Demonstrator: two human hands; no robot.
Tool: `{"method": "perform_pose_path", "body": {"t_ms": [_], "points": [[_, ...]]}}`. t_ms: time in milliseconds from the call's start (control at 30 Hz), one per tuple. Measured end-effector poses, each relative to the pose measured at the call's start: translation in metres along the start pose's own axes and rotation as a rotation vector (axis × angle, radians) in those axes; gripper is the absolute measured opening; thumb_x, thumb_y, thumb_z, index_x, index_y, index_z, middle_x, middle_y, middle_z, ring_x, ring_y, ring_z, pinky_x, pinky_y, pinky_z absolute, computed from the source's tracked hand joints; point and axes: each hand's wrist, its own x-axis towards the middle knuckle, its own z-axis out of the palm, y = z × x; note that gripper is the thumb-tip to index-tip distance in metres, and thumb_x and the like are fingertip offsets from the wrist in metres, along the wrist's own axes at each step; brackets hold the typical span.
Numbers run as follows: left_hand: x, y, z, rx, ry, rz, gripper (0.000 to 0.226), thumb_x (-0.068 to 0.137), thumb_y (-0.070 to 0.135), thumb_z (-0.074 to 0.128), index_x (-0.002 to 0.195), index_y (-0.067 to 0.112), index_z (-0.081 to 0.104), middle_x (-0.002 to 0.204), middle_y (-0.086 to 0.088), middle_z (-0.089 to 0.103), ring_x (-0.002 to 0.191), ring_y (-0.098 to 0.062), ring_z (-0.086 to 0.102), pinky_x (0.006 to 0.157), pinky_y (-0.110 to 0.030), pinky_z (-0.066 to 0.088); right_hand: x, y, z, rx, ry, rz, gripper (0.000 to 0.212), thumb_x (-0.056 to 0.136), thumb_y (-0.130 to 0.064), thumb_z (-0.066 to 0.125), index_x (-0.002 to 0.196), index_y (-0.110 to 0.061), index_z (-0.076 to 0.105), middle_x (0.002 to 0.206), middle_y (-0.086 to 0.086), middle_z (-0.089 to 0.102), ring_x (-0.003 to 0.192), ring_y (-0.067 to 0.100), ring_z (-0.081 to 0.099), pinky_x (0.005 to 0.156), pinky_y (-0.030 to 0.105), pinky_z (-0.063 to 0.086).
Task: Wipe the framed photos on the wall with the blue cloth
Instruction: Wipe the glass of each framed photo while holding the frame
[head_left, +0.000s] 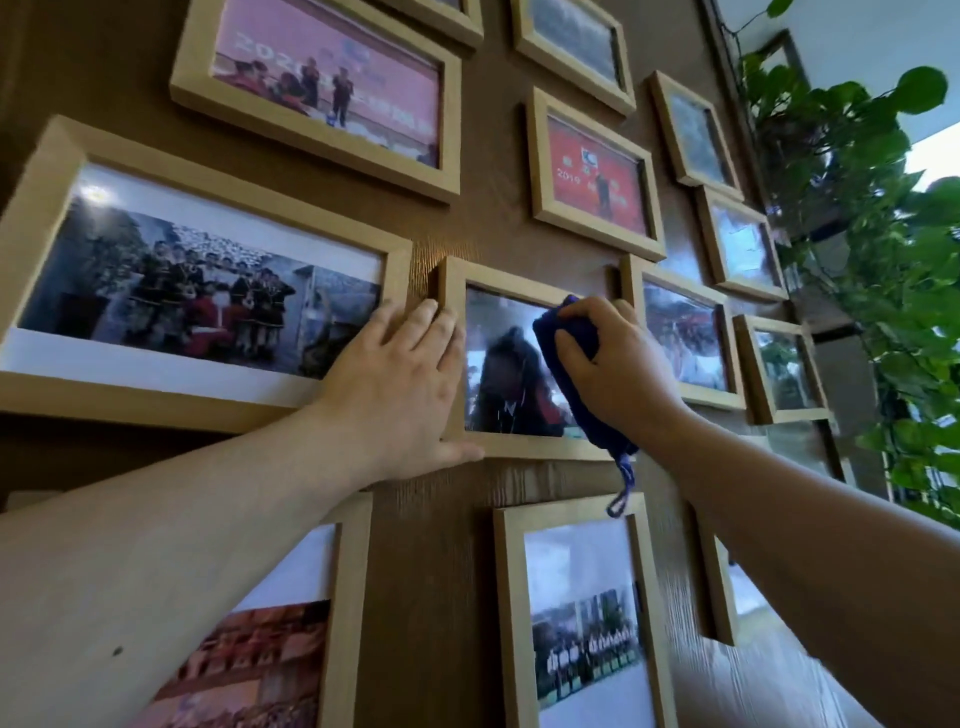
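A small framed photo in a light wooden frame hangs at the middle of the brown wall. My right hand presses a dark blue cloth against the right half of its glass; the cloth's loop dangles below the frame. My left hand lies flat with fingers spread on the frame's left edge, thumb under the lower left corner. The hand and cloth hide the frame's right side.
Several more wooden-framed photos surround it: a large one to the left, a red one above, one below, and smaller ones to the right. A leafy green vine hangs along the wall's right edge.
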Motion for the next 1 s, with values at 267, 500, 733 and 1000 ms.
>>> {"method": "perform_pose_path", "body": {"t_ms": [267,500,733,1000], "points": [[-0.003,0.000,0.005,0.023,-0.009,-0.016,0.112,0.074,0.086,0.018,0.149,0.005,0.006,0.161,-0.014,-0.001,0.147,-0.028,-0.001,0.118,-0.053,0.002,0.029,-0.042,0.035,-0.063,0.024,-0.260,0.031,0.093,-0.040,0.047,0.122,-0.027,0.048,0.108,0.002,0.048,0.076,0.018,0.052,0.054,0.029,0.046],[-0.003,-0.003,0.008,-0.001,0.021,0.010,0.112,0.075,0.085,0.021,0.149,0.004,-0.001,0.161,-0.015,0.000,0.147,-0.027,0.001,0.117,-0.055,0.004,0.024,0.015,0.026,-0.221,0.030,-0.159,0.030,0.092,-0.041,0.048,0.120,-0.029,0.050,0.104,0.001,0.046,0.070,0.019,0.045,0.048,0.020,0.025],[-0.003,-0.003,0.013,-0.018,0.050,0.013,0.114,0.074,0.085,0.023,0.149,0.002,0.001,0.161,-0.015,0.001,0.147,-0.027,0.005,0.117,-0.055,0.003,0.018,0.055,0.018,-0.332,-0.024,0.099,0.031,0.094,-0.040,0.044,0.123,-0.027,0.044,0.113,0.012,0.048,0.074,0.031,0.053,0.060,0.040,0.047],[-0.003,-0.003,0.011,-0.009,0.067,0.013,0.110,0.076,0.084,0.024,0.149,0.003,0.007,0.161,-0.017,0.004,0.147,-0.029,0.005,0.117,-0.057,0.007,0.007,-0.021,0.025,-0.195,-0.115,-0.385,0.034,0.092,-0.042,0.048,0.123,-0.028,0.048,0.112,0.001,0.045,0.078,0.012,0.045,0.055,0.015,0.028]]}}
